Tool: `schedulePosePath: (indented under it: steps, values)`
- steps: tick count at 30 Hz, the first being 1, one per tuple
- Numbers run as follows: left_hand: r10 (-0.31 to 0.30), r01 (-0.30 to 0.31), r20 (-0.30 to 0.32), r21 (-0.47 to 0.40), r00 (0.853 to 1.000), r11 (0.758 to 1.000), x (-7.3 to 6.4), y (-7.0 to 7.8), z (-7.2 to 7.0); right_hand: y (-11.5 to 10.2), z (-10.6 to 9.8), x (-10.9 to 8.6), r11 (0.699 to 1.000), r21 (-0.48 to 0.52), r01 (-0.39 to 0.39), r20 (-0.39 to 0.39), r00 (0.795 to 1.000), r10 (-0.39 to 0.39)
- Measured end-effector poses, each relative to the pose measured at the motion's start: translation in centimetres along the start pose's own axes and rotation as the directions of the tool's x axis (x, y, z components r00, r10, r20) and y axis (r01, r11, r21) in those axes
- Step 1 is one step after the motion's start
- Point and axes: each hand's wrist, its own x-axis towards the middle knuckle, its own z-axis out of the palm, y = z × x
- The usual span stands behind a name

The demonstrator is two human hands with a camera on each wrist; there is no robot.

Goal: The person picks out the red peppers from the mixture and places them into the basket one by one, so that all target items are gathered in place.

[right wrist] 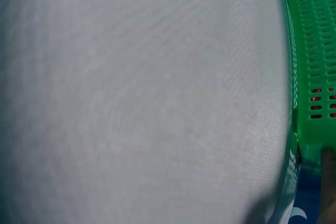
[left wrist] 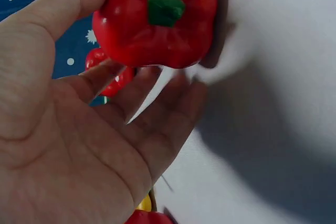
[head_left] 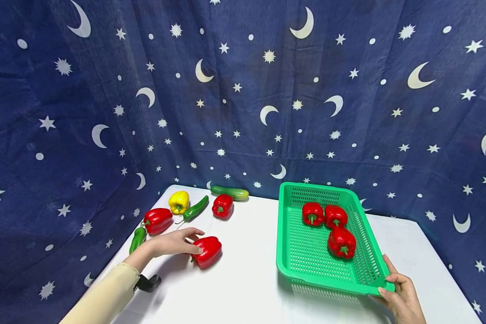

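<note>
**Left hand point(head_left: 172, 244) on a red pepper point(head_left: 208, 254), right hand point(head_left: 402, 292) on the basket point(head_left: 281, 234)**

So the left fingers have that pepper gripped, thumb on one side and the others on the far side, green stem point(left wrist: 166, 8) facing the left wrist cam. It's on the left half of the white desk point(head_left: 247, 252), though I can't tell if its underside actually touches. The right fingers are clamped on the basket's near right corner, thumb over the rim.

Moving out, three red peppers point(head_left: 337, 237) sit bunched up inside the green basket. Behind the left hand there's a long green chili point(head_left: 196, 209) with a yellow pepper point(head_left: 179, 202) just beside it. A second loose red pepper point(head_left: 159, 220) lies near the desk's left edge, next to a green pepper point(head_left: 137, 240). A third loose red pepper point(head_left: 222, 206) sits just in front of a cucumber point(head_left: 230, 192). Backdrop's a blue cloth point(head_left: 243, 123) with moons and stars.
</note>
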Motion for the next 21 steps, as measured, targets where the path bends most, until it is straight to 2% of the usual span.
schedulePosePath:
  steps: [9,17,21]
  values:
    - [0.047,-0.043,0.072,-0.058,0.996,0.997,0.09,0.29,0.06,0.03,-0.02,-0.08,0.998,-0.040,-0.039,-0.028,0.999,0.038]
    - [0.023,-0.016,0.070,-0.110,0.997,0.994,0.29,0.25,0.62,0.22,0.05,-0.12,0.999,-0.036,-0.029,-0.027,0.999,0.028]
    - [-0.012,0.023,0.073,-0.152,0.997,0.988,0.19,0.33,0.84,0.26,-0.05,-0.11,0.999,-0.043,-0.032,-0.030,0.999,0.030]
